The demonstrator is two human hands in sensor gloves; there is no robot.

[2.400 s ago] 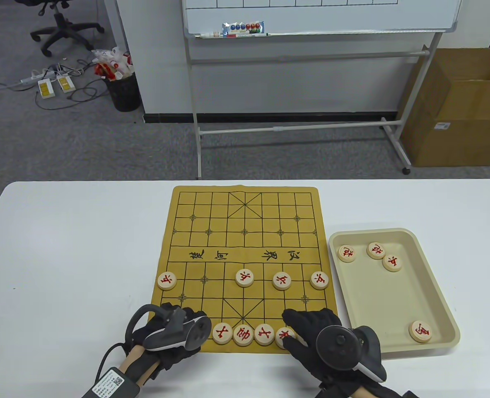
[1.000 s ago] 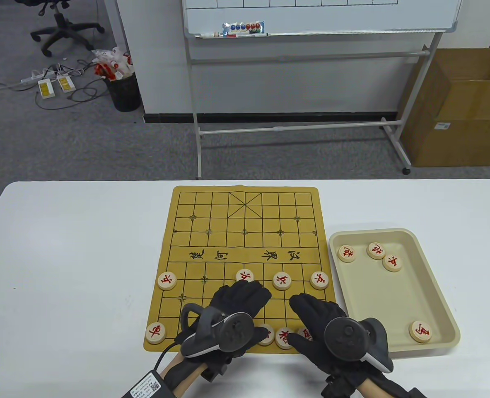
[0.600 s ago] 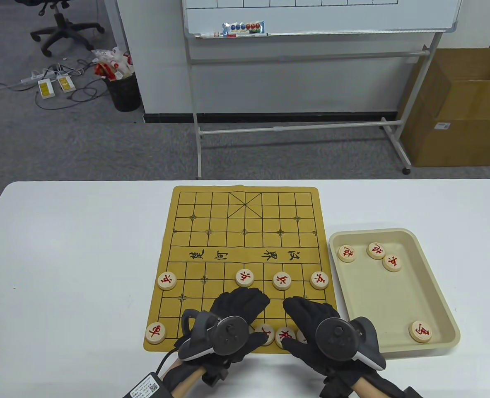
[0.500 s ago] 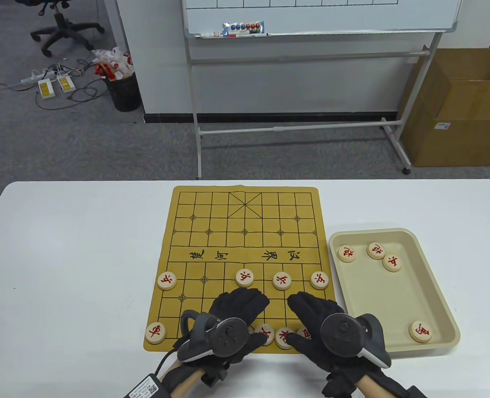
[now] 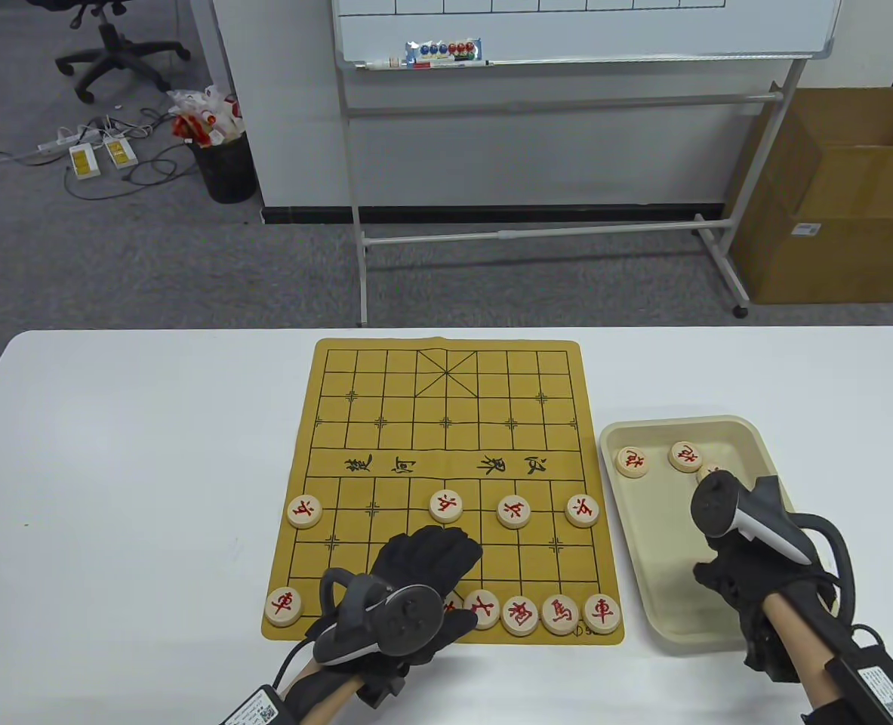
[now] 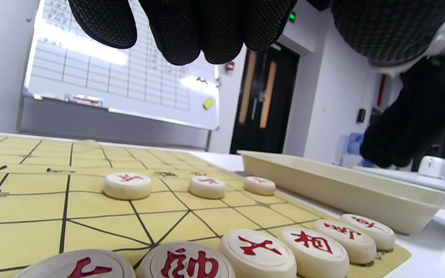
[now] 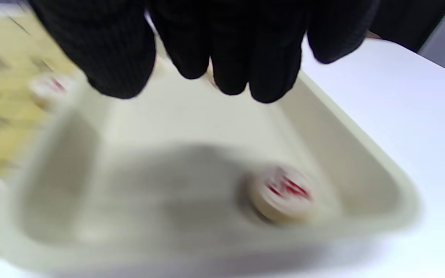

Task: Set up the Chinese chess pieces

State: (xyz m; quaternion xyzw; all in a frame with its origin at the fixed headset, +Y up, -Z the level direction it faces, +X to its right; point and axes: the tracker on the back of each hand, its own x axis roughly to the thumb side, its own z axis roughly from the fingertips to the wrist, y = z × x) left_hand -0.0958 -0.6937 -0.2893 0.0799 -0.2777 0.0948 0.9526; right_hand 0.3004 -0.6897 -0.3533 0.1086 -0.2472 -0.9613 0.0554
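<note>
The yellow chess board (image 5: 386, 423) holds round pale pieces with red characters. Soldiers (image 5: 446, 505) stand in a row, and the near row runs from a left chariot (image 5: 283, 606) to a right chariot (image 5: 603, 612). My left hand (image 5: 435, 555) hovers over the near row's middle with its fingers (image 6: 191, 31) spread, holding nothing and hiding some pieces in the table view. My right hand (image 5: 725, 578) hangs over the beige tray (image 5: 725, 423), empty, with its fingers (image 7: 222, 46) above one loose piece (image 7: 282, 193). Other loose pieces (image 5: 633, 461) lie at the tray's far end.
The tray's rim (image 6: 346, 185) stands just right of the board. The white table (image 5: 129, 453) stretches left of the board. A whiteboard stand (image 5: 537, 226) and a cardboard box (image 5: 839, 196) stand on the floor beyond the table.
My right hand has moved from the board's near row rightward to above the tray, uncovering the horse and the right chariot. My left hand has drawn back slightly.
</note>
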